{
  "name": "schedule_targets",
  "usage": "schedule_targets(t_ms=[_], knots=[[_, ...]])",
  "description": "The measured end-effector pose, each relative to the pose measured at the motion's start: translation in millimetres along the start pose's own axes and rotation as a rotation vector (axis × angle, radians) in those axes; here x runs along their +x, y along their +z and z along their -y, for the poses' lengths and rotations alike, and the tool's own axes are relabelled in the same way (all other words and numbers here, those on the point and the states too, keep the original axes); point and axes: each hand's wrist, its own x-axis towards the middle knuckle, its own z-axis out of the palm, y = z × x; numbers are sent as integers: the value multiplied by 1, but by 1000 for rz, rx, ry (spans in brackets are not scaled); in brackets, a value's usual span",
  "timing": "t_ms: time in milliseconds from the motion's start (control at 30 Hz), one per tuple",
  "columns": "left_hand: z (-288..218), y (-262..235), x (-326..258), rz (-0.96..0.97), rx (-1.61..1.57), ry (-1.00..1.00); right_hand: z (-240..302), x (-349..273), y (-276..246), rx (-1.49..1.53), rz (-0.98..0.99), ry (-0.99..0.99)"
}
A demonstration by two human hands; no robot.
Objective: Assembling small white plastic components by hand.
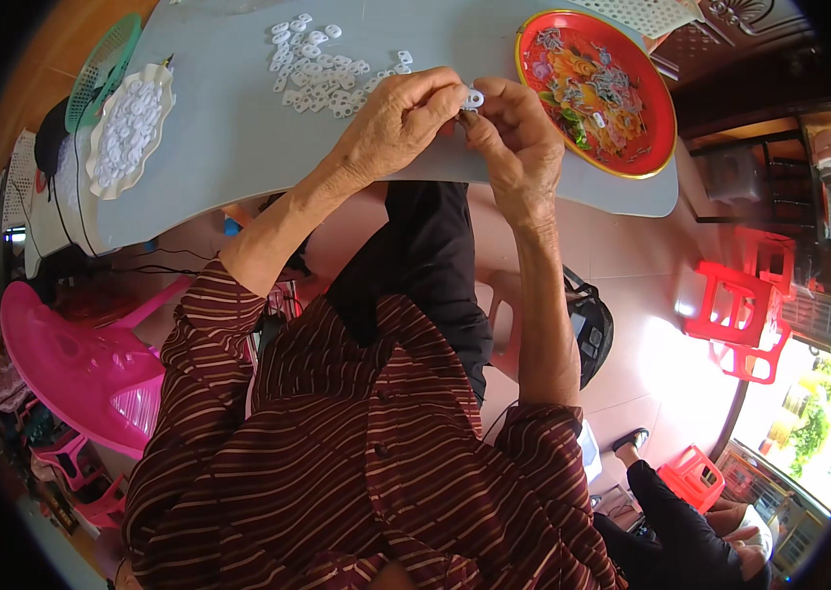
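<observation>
Over the grey table (224,108) my two hands meet, fingertips pinched together. A small white plastic piece (474,98) with a hole shows between them. My left hand (406,116) closes on its left side with thumb and forefinger. From the other side my right hand (522,138) grips it, thumb below and bent fingers above. Whether a smaller part is also between the fingertips is hidden. Just left of my hands lies a loose spread of similar white pieces (322,79). To the right, a red round tray (669,123) with a floral pattern holds many small greyish parts.
A scalloped white dish (106,189) full of white pieces stands at the table's left, beside a green mesh basket (104,69). A pink plastic chair (76,354) is at left. Red stools (735,310) stand right; another person's leg (666,501) shows lower right.
</observation>
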Motion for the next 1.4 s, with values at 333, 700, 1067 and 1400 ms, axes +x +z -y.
schedule_targets(t_ms=[333,700,1067,1400], knots=[[4,-7,1,96,52,22,-2,-1,-1,-29,12,21],[7,-5,2,81,93,31,-2,-1,1,-52,-19,-13],[10,-9,5,114,8,92,-4,-2,6,-156,7,-60],[14,-3,-4,61,115,181,-8,-3,5,-323,6,-138]])
